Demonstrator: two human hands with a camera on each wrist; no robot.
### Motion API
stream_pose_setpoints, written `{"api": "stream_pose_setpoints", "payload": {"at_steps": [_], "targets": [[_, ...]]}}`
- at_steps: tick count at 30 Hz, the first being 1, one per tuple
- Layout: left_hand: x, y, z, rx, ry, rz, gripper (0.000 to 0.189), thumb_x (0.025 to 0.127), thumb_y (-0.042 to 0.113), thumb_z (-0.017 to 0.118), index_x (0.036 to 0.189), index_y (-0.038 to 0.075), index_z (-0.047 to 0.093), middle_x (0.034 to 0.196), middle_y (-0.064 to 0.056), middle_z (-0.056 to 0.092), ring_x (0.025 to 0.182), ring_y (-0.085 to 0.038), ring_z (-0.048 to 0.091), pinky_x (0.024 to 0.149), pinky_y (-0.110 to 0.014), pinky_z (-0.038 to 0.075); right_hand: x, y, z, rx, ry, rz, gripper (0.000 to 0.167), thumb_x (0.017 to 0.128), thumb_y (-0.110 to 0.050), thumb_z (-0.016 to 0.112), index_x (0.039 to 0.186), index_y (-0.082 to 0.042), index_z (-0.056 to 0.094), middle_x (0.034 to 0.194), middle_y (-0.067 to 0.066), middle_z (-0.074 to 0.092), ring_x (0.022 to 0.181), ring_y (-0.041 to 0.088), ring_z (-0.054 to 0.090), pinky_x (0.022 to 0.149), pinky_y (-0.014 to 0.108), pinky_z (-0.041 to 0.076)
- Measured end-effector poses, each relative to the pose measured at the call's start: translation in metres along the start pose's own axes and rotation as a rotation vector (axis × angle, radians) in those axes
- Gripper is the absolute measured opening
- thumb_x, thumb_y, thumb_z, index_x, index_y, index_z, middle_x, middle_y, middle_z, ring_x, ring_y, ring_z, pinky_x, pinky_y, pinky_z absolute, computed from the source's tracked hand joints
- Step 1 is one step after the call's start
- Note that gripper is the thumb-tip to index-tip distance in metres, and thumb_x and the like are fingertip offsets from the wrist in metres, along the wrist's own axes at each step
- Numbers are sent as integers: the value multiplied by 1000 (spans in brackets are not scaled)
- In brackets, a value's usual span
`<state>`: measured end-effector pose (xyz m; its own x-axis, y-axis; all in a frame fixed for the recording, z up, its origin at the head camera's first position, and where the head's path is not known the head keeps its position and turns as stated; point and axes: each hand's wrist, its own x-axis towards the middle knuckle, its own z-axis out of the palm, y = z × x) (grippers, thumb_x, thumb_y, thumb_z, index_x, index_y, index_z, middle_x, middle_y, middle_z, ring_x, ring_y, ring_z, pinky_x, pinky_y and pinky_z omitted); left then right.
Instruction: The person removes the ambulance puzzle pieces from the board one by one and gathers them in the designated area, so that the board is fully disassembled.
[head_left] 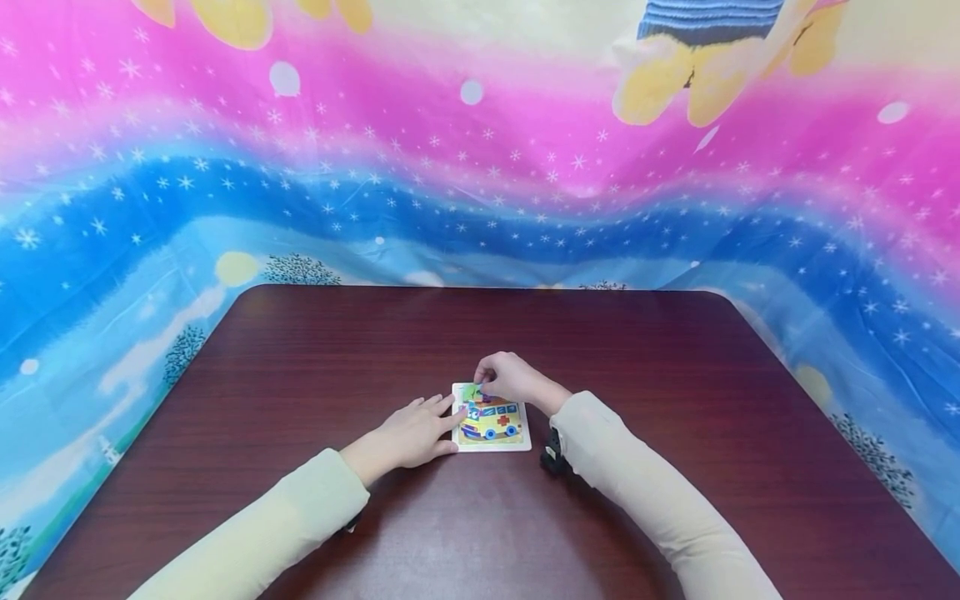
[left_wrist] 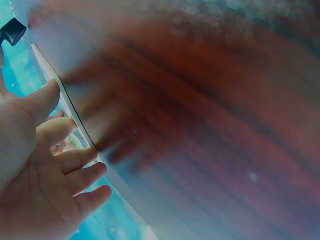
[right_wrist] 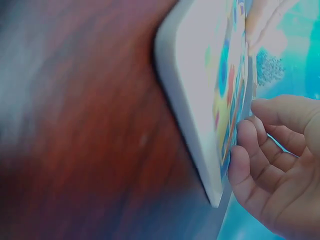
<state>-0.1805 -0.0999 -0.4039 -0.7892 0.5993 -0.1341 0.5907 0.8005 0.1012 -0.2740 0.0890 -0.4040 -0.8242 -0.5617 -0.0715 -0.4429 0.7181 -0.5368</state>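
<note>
A small square jigsaw puzzle with a white frame and a yellow ambulance picture lies on the table. My left hand rests at its left side, fingers spread and fairly straight, the index fingertip over the picture. Above the far edge, my right hand pinches a small puzzle piece, partly green, between thumb and fingers. In the right wrist view that piece shows as a thin edge at the thumb tip, tilted up from the board. The right hand's other fingers are curled near the frame's border.
A dark reddish-brown wooden table with rounded far corners surrounds the puzzle. Behind it and along its sides hangs a colourful printed cloth in pink and blue. A black wrist device sits at the right sleeve.
</note>
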Motion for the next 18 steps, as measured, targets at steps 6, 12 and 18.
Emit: {"api": "stream_pose_setpoints", "payload": {"at_steps": [6, 12, 18], "targets": [[0, 1, 0, -10, 3, 4, 51, 91, 38, 54, 135, 12, 48, 141, -17, 37, 128, -32, 35, 103, -47, 30, -9, 16, -13, 28, 36, 11, 5, 84, -5, 65, 87, -9, 67, 78, -3, 60, 70, 12, 53, 64, 26, 47], [-1, 2, -1, -8, -1, 0, 51, 91, 38, 55, 135, 12, 48, 141, -16, 37, 128, -32, 34, 103, -46, 30, -22, 37, -29, 56, 66, 32, 5, 85, -4, 63, 88, -6, 66, 80, 0, 60, 69, 15, 52, 61, 27, 45], [-2, 2, -3, -6, 0, -1, 51, 91, 38, 54, 135, 12, 48, 141, -16, 37, 129, -32, 34, 104, -46, 29, -34, 57, -40, 43, 83, 47, 6, 85, -2, 62, 88, -6, 66, 81, 1, 61, 69, 15, 52, 60, 28, 46]]}}
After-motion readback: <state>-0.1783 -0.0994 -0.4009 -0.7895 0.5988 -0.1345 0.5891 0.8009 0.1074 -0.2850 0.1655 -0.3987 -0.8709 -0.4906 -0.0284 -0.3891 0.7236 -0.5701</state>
